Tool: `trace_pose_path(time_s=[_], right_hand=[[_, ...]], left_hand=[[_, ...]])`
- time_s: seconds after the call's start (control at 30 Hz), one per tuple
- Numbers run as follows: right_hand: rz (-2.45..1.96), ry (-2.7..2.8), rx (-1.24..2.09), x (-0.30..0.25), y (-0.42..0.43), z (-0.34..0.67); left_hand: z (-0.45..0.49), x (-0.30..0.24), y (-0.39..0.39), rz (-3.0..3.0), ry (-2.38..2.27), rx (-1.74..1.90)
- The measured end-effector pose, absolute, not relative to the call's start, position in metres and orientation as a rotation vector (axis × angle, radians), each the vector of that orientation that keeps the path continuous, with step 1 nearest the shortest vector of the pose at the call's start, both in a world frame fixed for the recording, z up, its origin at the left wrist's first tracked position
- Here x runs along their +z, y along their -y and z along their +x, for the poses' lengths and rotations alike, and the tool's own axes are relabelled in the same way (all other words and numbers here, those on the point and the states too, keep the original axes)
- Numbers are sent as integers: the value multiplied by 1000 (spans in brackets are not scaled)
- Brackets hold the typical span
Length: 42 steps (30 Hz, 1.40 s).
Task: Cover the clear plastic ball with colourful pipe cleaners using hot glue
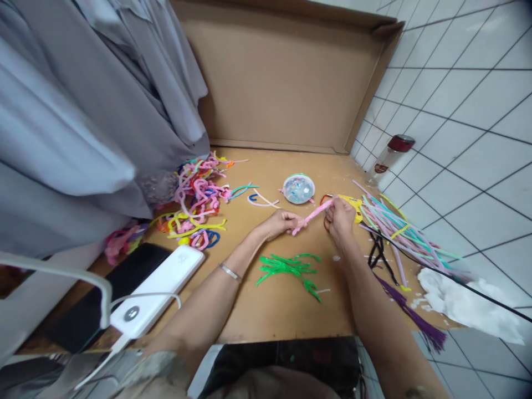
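The centre of my clock face was one pink fuzzy stem (318, 211), held slantwise just above the bench (249, 321). Farthest left, at ten o'clock, hung grey cloth (83, 83). Around eight o'clock lay one dark slab (152, 254) and, just beside it, one white power bank (183, 263). At nine spread one tangled pile (201, 194) of mixed-colour stems, too knotted to count. Between nine and ten, nearer me, I counted three loose pieces: one small blue curl (251, 198) and two pale strips (266, 198).

My left hand (283, 223), with one band (230, 272) on its wrist, pinched the stem's lower end. At seven lay a green bunch (286, 267), its pieces overlapping beyond counting; at eleven stood one round bowl (298, 189) with clear, speckled contents. My right hand (343, 216) gripped the upper end, fingers closed on it.

At three, partly behind that hand, was one yellow tool (356, 209). Black stems (379, 255), crossed and uncounted, lay at four. At two stood one red-capped bottle (388, 158); at three, a many-stemmed pastel bundle (399, 227). Between four and five was one purple tassel (415, 318), and at four, farthest right, one crumpled white heap (465, 299).
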State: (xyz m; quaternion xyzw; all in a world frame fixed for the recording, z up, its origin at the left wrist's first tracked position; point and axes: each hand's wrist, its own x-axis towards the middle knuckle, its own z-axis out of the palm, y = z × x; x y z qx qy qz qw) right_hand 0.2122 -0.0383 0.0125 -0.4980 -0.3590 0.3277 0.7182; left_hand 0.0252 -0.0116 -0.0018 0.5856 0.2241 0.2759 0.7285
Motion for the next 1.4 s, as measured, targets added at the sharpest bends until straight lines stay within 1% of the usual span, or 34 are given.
trace_pose_path(time_s=[0.13,0.27,0.33,0.4,0.53,0.8,1.1,1.4], right_hand=[[-1063,849,707,25,45,201],[-1149,1140,733,21,51,182],[-1199,1324,799,13,54,171],[-1228,1468,778,7,56,161],[-1278,1614,615,3,60,149],[-1467,1685,293,4,63,146],[-1431,1690,290,7,69,145],[-1555,1798,-86,-2,63,146]], left_hand=[[23,2,6,1026,-519,933],[20,8,2,799,-548,1130],[21,9,3,766,-543,1134],[25,8,6,758,-528,1121],[35,4,13,695,-490,1123],[42,9,22,609,-555,1139],[37,11,18,536,-497,1152],[44,4,24,573,-483,1101]])
